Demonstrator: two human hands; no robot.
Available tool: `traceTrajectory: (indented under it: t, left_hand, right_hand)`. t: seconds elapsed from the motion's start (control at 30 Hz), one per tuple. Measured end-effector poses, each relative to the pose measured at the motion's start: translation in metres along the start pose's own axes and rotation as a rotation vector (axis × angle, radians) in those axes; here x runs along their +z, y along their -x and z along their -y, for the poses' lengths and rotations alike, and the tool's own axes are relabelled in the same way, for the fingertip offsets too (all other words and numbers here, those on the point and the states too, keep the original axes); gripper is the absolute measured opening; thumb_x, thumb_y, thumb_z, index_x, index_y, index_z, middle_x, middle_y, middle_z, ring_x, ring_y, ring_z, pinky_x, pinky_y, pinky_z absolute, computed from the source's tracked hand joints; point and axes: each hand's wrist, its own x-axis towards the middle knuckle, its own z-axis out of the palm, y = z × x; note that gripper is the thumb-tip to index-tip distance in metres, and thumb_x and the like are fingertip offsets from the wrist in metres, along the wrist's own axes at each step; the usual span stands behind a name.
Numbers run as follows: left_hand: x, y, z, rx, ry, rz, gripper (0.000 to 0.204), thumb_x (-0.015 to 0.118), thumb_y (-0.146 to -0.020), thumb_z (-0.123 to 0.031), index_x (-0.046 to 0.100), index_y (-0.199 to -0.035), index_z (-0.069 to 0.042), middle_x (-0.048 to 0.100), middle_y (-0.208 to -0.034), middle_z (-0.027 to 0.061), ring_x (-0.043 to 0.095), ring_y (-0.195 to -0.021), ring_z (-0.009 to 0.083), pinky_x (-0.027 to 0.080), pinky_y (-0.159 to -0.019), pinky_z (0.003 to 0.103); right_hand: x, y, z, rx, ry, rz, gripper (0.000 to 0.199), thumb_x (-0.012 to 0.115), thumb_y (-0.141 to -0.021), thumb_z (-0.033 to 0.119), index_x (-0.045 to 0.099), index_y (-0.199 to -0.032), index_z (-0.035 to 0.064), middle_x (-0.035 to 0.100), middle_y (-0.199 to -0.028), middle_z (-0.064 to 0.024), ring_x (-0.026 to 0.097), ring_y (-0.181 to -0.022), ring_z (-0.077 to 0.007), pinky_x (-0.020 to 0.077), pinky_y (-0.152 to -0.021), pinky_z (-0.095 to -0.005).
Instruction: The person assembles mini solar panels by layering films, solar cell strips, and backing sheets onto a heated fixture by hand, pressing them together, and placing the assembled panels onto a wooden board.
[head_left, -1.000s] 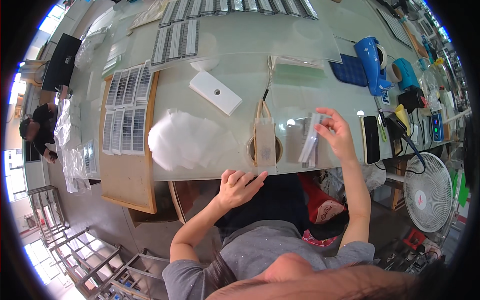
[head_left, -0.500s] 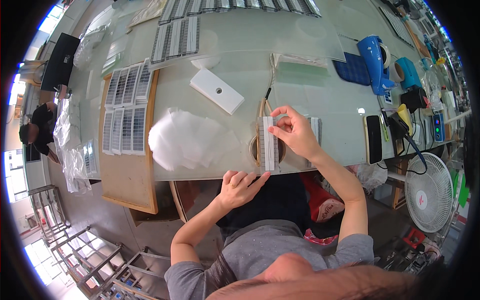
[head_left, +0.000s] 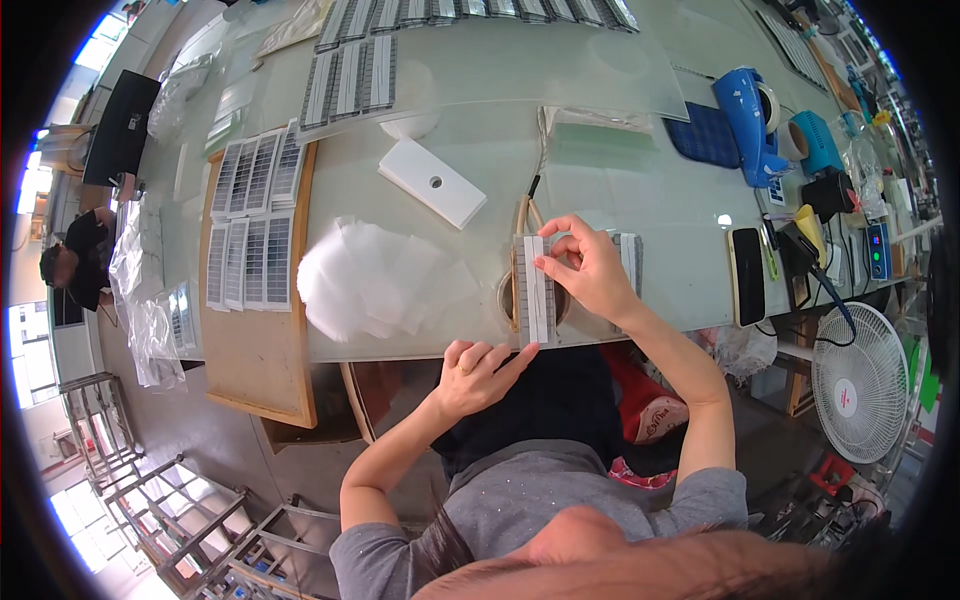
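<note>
A narrow grey gridded panel (head_left: 522, 293) with a white strip (head_left: 541, 306) along its length lies upright before me at the table's front edge, over a round dark-rimmed opening or ring (head_left: 563, 304). My right hand (head_left: 590, 272) reaches over it from the right, thumb and forefinger pinched at the upper part of the white strip. Its other fingers are bent. My left hand (head_left: 480, 378), wearing a ring, rests at the table edge with fingers loosely bent. One outstretched digit touches the panel's near end. Another grey panel (head_left: 630, 262) lies partly behind my right hand.
Left stand a pile of thin white sheets (head_left: 365, 280), a white block with a hole (head_left: 432, 183) and a wooden board (head_left: 255, 345) bearing gridded panels. Right are a phone (head_left: 746, 277), a blue tape dispenser (head_left: 745, 125), a soldering iron (head_left: 830, 285) and a fan (head_left: 862, 382). A person sits far left.
Almost nothing differs. My right thumb and forefinger keep their pinch near the strip's upper part, and my left hand stays at the panel's near end. The whole view has shifted very slightly.
</note>
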Motion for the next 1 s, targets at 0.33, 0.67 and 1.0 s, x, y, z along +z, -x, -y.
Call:
traceTrajectory:
  t: [0.33, 0.67, 1.0]
  left_hand:
    - [0.003, 0.003, -0.002, -0.027, 0.03, -0.007, 0.047, 0.077, -0.07, -0.019, 0.073, -0.116, -0.03, 0.049, -0.098, -0.0066, 0.045, -0.094, 0.012, 0.036, -0.083, 0.029]
    - [0.003, 0.004, -0.003, -0.022, 0.029, 0.004, 0.049, 0.076, -0.069, -0.018, 0.073, -0.116, -0.029, 0.049, -0.098, -0.0068, 0.044, -0.094, 0.0119, 0.036, -0.083, 0.029]
    - [0.002, 0.005, -0.001, -0.024, 0.025, 0.002, 0.048, 0.076, -0.07, -0.018, 0.073, -0.117, -0.03, 0.049, -0.099, -0.0069, 0.044, -0.096, 0.012, 0.036, -0.084, 0.029]
  right_hand:
    - [0.0, -0.001, 0.0, -0.047, 0.046, -0.013, 0.028, 0.077, -0.085, 0.013, 0.06, -0.106, 0.0057, 0.07, -0.068, -0.007, 0.04, -0.046, -0.0096, 0.0327, -0.048, -0.028]
    - [0.002, -0.004, -0.007, -0.097, 0.117, -0.113, 0.029, 0.084, -0.077, 0.022, 0.067, -0.098, 0.0103, 0.058, -0.083, -0.0014, 0.048, -0.064, -0.013, 0.0398, -0.057, -0.0301]
    - [0.002, -0.005, -0.012, -0.159, 0.256, -0.124, 0.032, 0.085, -0.076, 0.024, 0.07, -0.098, 0.0091, 0.053, -0.087, -0.0012, 0.045, -0.07, -0.0132, 0.0382, -0.065, -0.029]
